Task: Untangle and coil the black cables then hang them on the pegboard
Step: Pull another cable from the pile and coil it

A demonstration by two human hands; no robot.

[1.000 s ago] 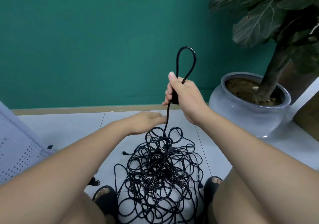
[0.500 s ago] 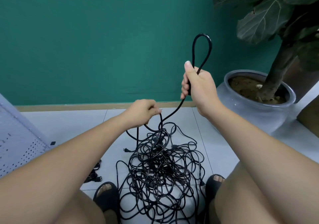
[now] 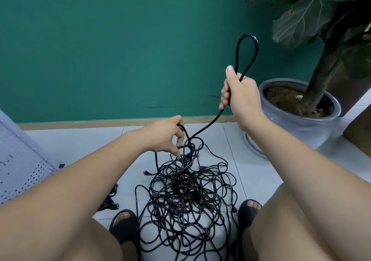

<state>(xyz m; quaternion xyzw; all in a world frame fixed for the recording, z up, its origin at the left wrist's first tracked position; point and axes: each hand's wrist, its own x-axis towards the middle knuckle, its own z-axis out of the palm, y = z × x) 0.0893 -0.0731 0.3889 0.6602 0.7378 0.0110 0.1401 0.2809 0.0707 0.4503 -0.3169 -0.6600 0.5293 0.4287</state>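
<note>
On pale tiles (image 3: 80, 144), thin black cables (image 3: 186, 200) lie knotted; our right hand (image 3: 241, 96) grips a teardrop loop (image 3: 247, 35), our left hand (image 3: 162, 136), earlier flat, now pinches strands.

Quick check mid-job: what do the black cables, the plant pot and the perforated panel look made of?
Black cables: likely rubber or PVC jacket; smooth, slight sheen, bends in soft loops. Plant pot: probably glazed ceramic; glossy pale wall with highlights. Perforated panel: seemingly painted sheet metal; thin, regular punched holes.
</note>
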